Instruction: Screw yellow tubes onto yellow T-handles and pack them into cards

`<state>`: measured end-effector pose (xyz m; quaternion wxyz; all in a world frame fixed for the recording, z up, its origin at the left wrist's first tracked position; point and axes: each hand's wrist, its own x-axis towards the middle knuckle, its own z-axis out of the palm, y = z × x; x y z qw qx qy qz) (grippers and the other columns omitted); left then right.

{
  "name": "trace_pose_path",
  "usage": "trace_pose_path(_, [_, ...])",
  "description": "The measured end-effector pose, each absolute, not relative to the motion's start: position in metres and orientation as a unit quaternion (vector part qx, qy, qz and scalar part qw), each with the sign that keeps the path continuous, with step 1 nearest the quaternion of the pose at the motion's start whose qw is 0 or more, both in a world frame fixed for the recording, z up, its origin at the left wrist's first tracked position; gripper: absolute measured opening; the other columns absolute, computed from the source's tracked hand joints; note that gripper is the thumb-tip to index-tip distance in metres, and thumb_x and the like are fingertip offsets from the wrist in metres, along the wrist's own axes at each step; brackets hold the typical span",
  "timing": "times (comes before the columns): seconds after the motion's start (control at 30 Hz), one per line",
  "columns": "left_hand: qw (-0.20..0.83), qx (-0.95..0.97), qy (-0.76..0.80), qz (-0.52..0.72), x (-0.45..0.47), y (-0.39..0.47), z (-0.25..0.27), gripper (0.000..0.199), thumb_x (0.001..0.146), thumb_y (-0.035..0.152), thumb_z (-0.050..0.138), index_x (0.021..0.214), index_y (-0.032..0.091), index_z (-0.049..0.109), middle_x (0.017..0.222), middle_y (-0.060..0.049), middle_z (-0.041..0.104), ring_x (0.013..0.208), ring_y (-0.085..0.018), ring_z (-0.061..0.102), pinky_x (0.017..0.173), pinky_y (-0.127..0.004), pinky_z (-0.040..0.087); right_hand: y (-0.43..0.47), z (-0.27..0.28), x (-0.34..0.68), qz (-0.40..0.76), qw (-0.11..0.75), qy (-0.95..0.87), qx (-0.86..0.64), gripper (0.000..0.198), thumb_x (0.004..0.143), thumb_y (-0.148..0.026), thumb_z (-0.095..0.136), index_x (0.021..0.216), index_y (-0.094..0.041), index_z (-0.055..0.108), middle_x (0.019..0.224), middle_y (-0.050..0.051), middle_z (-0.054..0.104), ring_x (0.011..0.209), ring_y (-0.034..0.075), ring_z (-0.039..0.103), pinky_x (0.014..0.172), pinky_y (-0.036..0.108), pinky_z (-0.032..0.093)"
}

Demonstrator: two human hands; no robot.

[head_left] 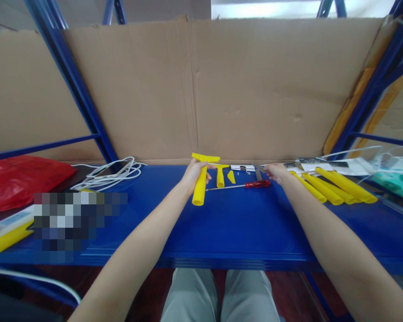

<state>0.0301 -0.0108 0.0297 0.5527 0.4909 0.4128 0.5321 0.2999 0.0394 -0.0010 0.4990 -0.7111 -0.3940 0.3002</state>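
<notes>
My left hand (192,174) is closed around a yellow T-shaped tool (199,188), whose thick tubular handle points toward me with the crossbar at the far end. To its right lies a shorter yellow T-shaped piece (220,178), beside a small flat yellow piece (231,177). A screwdriver (258,184) with a red handle lies crosswise just in front of them. My right hand (276,171) reaches to the back right with its fingers pinched together. A thin dark edge shows at the fingertips, too small to name. Near it is a flat grey strip (258,174).
Several yellow tubular handles (344,184) with packaging lie on the right of the blue table (242,228). A coiled white cable (116,175) and a red plastic bag (27,179) are on the left. Cardboard (248,89) stands behind, between blue metal posts (75,89).
</notes>
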Motion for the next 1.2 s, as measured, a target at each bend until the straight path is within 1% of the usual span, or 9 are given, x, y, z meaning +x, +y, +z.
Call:
trace_pose_path(0.17, [0.538,0.466,0.438,0.55,0.026,-0.003,0.02,0.027,0.081,0.01,0.043,0.107,0.016,0.039,0.076,-0.005,0.068,0.032,-0.008,0.047,0.031,-0.019,0.034,0.041,-0.008,0.301,0.274,0.46,-0.414,-0.737,0.024,0.066,0.002,0.055,0.054,-0.016,0.046,0.041,-0.006,0.04,0.041,0.006,0.038,0.037,0.018,0.029])
trace_pose_path(0.27, [0.53,0.457,0.446,0.558,0.024,0.001,0.017,0.027,0.081,0.01,0.043,0.107,0.015,0.041,0.072,-0.004,0.067,0.031,-0.008,0.047,0.031,-0.019,0.034,0.041,-0.011,0.3,0.265,0.437,-0.438,-0.74,0.027,0.066,0.002,0.054,0.05,-0.017,0.044,0.038,-0.005,0.04,0.04,0.007,0.038,0.038,0.018,0.03])
trace_pose_path(0.37, [0.529,0.458,0.448,0.557,0.024,0.002,0.016,0.025,0.081,0.009,0.042,0.105,0.015,0.042,0.069,-0.004,0.066,0.031,-0.008,0.046,0.031,-0.019,0.034,0.039,-0.012,0.299,0.256,0.414,-0.464,-0.74,0.029,0.067,0.0,0.054,0.047,-0.017,0.044,0.037,-0.005,0.039,0.038,0.007,0.036,0.038,0.019,0.028])
trace_pose_path(0.47, [0.531,0.462,0.45,0.55,0.026,0.0,0.017,0.024,0.081,0.008,0.042,0.104,0.015,0.041,0.071,-0.004,0.067,0.03,-0.008,0.046,0.03,-0.02,0.034,0.037,-0.013,0.298,0.242,0.397,-0.486,-0.74,0.029,0.068,-0.001,0.054,0.046,-0.017,0.045,0.036,-0.005,0.039,0.037,0.006,0.034,0.038,0.02,0.026])
trace_pose_path(0.53, [0.531,0.467,0.452,0.544,0.027,-0.001,0.017,0.026,0.081,0.009,0.042,0.106,0.016,0.04,0.075,-0.004,0.067,0.031,-0.008,0.046,0.03,-0.02,0.033,0.037,-0.014,0.297,0.228,0.39,-0.495,-0.742,0.026,0.068,0.0,0.053,0.049,-0.017,0.048,0.037,-0.005,0.04,0.037,0.007,0.035,0.04,0.02,0.028])
trace_pose_path(0.7, [0.534,0.478,0.454,0.528,0.03,-0.006,0.017,0.031,0.082,0.011,0.043,0.111,0.018,0.036,0.083,-0.006,0.069,0.032,-0.007,0.046,0.032,-0.02,0.034,0.042,-0.018,0.298,0.186,0.371,-0.508,-0.755,0.018,0.067,-0.001,0.051,0.06,-0.015,0.058,0.042,-0.005,0.045,0.042,0.009,0.043,0.046,0.02,0.035])
trace_pose_path(0.83, [0.534,0.484,0.458,0.521,0.032,-0.007,0.017,0.032,0.082,0.012,0.043,0.112,0.019,0.035,0.083,-0.006,0.068,0.033,-0.007,0.046,0.032,-0.02,0.034,0.047,-0.022,0.3,0.152,0.342,-0.519,-0.769,0.016,0.07,-0.004,0.051,0.066,-0.014,0.063,0.047,-0.002,0.05,0.048,0.011,0.049,0.049,0.021,0.038])
trace_pose_path(1.03, [0.528,0.491,0.468,0.512,0.033,-0.008,0.017,0.035,0.081,0.012,0.044,0.114,0.019,0.034,0.084,-0.006,0.068,0.033,-0.008,0.047,0.032,-0.02,0.033,0.052,-0.027,0.303,0.1,0.296,-0.54,-0.781,0.014,0.071,-0.007,0.055,0.076,-0.014,0.067,0.066,0.006,0.065,0.065,0.017,0.061,0.056,0.022,0.042])
trace_pose_path(1.2, [0.522,0.502,0.467,0.508,0.034,-0.008,0.016,0.036,0.081,0.012,0.043,0.115,0.019,0.034,0.084,-0.006,0.068,0.033,-0.008,0.047,0.032,-0.02,0.034,0.05,-0.025,0.304,0.074,0.261,-0.565,-0.779,0.013,0.073,-0.011,0.057,0.08,-0.013,0.068,0.081,0.012,0.07,0.077,0.02,0.064,0.063,0.023,0.044])
